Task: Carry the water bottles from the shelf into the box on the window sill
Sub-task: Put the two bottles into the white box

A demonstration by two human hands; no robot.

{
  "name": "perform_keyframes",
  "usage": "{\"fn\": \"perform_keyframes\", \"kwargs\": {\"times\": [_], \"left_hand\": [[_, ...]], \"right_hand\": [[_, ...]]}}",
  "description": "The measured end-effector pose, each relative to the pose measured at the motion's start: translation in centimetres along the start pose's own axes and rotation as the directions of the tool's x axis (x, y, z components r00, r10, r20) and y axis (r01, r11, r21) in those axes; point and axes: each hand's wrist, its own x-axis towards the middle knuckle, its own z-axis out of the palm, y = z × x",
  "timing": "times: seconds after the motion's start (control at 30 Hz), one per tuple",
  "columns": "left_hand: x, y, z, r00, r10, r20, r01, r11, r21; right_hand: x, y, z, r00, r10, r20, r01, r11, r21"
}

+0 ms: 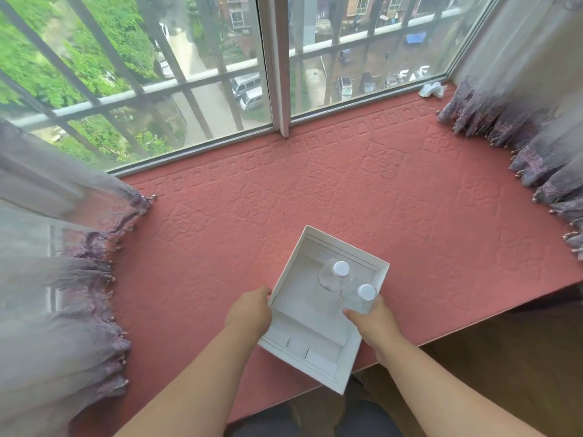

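Observation:
A white open box (285,280) sits on the red window sill mat, near its front edge. One clear water bottle with a white cap (335,274) stands upright inside the box toward its far right corner. My right hand (373,323) grips a second clear bottle with a white cap (361,299) by its body, upright, at the box's right wall. My left hand (250,313) rests against the box's left wall, its fingers hidden behind the hand. The shelf is not in view.
The red embossed mat (362,190) covers the sill up to the window glass (202,74). Sheer purple curtains hang at the left (53,253) and right (536,127). A crumpled white cloth (431,89) lies in the far right corner. The sill's front edge drops off beside my right arm.

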Motion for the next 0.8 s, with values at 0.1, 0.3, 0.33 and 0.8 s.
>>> {"fn": "perform_keyframes", "kwargs": {"times": [0.1,0.3,0.33,0.8], "left_hand": [[-0.7,-0.4,0.1,0.999,0.021,-0.030,-0.019,0.999,0.042],[-2.3,-3.4,0.2,0.995,-0.047,-0.093,0.049,0.999,0.019],[-2.5,-4.2,0.2,0.992,-0.067,-0.105,0.068,0.998,0.005],[-6.3,-16.1,-0.1,0.911,-0.348,-0.223,0.293,0.924,-0.246]], "right_hand": [[0.1,-0.8,-0.2,0.998,-0.066,-0.020,0.063,0.991,-0.119],[0.3,-2.8,1.7,0.986,-0.165,0.019,0.163,0.938,-0.306],[0.4,-3.0,2.4,0.984,-0.178,0.026,0.176,0.930,-0.324],[0.5,-9.4,16.0,0.907,-0.319,0.275,0.421,0.699,-0.579]]}}
